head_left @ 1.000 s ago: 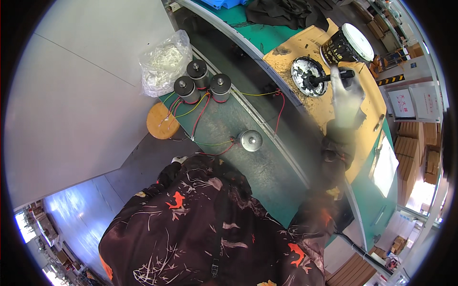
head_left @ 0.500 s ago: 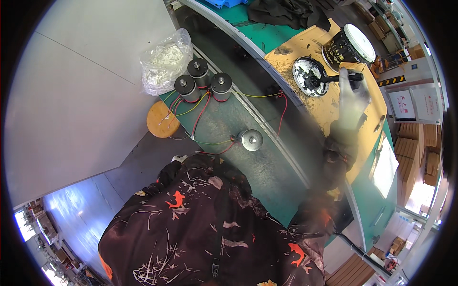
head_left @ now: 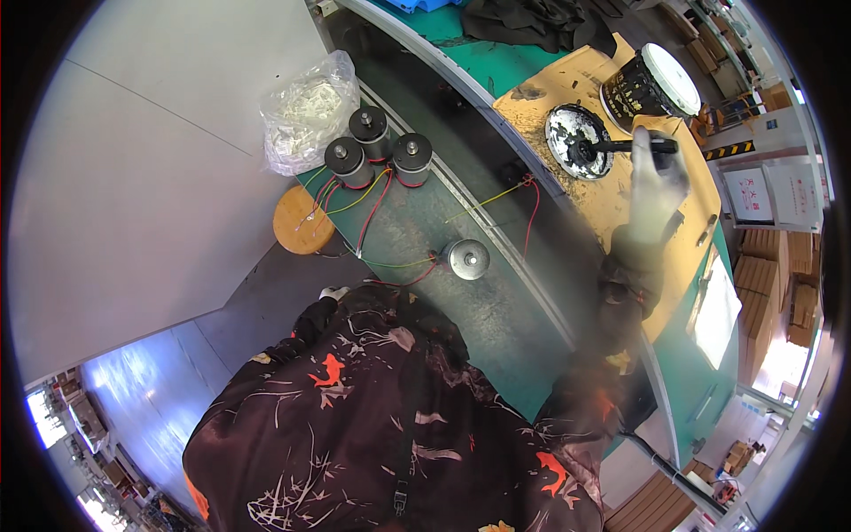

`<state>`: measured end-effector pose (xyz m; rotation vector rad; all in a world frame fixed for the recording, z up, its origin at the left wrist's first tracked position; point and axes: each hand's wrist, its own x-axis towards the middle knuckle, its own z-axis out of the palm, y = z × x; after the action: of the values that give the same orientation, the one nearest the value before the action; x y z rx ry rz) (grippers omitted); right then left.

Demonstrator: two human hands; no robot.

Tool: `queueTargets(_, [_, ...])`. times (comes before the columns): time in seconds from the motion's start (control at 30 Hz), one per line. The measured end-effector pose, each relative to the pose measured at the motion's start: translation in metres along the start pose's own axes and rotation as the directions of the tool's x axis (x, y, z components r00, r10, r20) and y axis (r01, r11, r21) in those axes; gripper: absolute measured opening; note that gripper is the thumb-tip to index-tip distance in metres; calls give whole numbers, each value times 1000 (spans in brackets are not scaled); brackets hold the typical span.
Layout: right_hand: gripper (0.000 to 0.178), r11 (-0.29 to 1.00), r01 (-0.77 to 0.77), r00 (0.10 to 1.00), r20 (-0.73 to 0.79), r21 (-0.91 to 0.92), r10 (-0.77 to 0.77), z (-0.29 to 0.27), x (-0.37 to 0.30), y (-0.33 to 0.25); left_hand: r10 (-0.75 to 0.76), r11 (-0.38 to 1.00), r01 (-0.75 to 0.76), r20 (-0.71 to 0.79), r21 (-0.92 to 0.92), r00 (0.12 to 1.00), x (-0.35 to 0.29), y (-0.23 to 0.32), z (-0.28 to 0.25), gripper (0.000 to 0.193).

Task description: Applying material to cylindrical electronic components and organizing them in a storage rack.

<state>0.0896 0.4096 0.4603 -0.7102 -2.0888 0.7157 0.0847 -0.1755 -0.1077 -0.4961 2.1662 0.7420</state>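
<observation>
My right hand (head_left: 658, 184), in a pale glove, is closed round the black handle of a brush (head_left: 634, 146). The brush's head rests in a round dish (head_left: 557, 133) smeared with black and white paste. Low at the left, my left hand (head_left: 334, 293) shows only as a bit of pale glove beyond my sleeve; its fingers are hidden. Ahead of me on the green worktop, a silver-topped motor (head_left: 467, 259) stands upright, with red and yellow-green wires. Behind it, three dark-topped motors (head_left: 368, 124) stand grouped, their wires trailing towards me.
Beside the motors sits a clear plastic bag (head_left: 310, 115) of pale pieces. A round wooden stool (head_left: 303, 220) is below it. A black bucket (head_left: 647, 89) with a white lid stands on stained cardboard (head_left: 532, 97). Beyond a metal rail, the dark conveyor belt (head_left: 425, 89) carries a wired part.
The wires of the part on the belt have shifted; the yellow one's free end has swung nearer me. My right hand and the brush have hardly moved.
</observation>
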Motion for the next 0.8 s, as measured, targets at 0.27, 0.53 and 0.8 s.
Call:
queueTargets(0.27, [32, 1000, 8, 999, 32, -16, -7, 1, -2, 11, 94, 988, -93, 5, -127, 996, -7, -9, -9, 49])
queueTargets(0.53, [15, 899, -45, 988, -112, 436, 104, -11, -89, -33, 164, 984, -167, -60, -61, 985, 10, -22, 2, 53])
queueTargets(0.8, [17, 850, -435, 899, 190, 297, 394, 56, -222, 54, 135, 990, -135, -9, -45, 991, 1, -13, -1, 48])
